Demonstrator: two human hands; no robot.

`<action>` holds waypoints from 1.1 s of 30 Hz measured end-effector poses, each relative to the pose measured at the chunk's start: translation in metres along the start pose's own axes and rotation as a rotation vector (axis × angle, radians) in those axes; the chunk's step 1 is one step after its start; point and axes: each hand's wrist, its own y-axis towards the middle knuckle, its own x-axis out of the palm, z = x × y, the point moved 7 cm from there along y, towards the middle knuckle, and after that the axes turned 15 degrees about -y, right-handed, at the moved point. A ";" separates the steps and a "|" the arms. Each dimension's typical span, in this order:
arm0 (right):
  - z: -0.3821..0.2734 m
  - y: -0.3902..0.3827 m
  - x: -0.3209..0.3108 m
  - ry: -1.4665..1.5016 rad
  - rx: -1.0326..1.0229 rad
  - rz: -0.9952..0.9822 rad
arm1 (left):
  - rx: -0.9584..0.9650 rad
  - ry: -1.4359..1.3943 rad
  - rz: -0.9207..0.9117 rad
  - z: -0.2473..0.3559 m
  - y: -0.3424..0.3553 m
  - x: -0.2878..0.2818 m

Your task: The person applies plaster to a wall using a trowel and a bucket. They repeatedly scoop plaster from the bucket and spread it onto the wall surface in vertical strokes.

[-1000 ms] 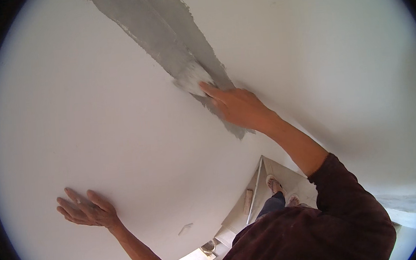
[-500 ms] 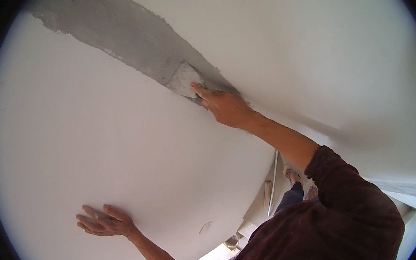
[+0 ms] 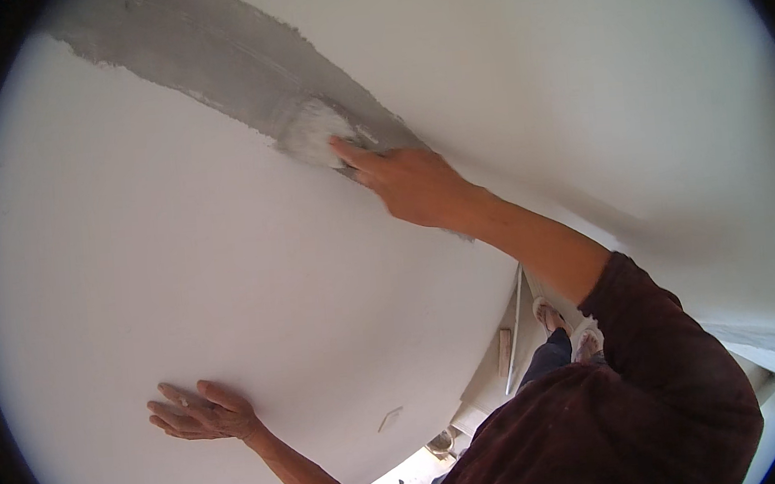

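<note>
Gripping scraper (image 3: 308, 134) in R hand (image 3: 418, 187), index finger out along blade, other fingers mostly hidden. Blade blurred, on lower part of grey strip (image 3: 200, 52), at its L edge. L hand (image 3: 208, 414) well below strip, fingers spread & slightly bent, against white wall (image 3: 133, 253). Wood block (image 3: 504, 351) & feet (image 3: 550, 316) far below strip, to its rt.

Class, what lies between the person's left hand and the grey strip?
In the head view, only plain white surface lies between the left hand and the grey strip; no object shows there.
</note>
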 end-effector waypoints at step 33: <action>0.084 -0.059 0.144 0.092 -0.007 0.062 | 0.008 0.067 -0.035 -0.007 -0.012 0.012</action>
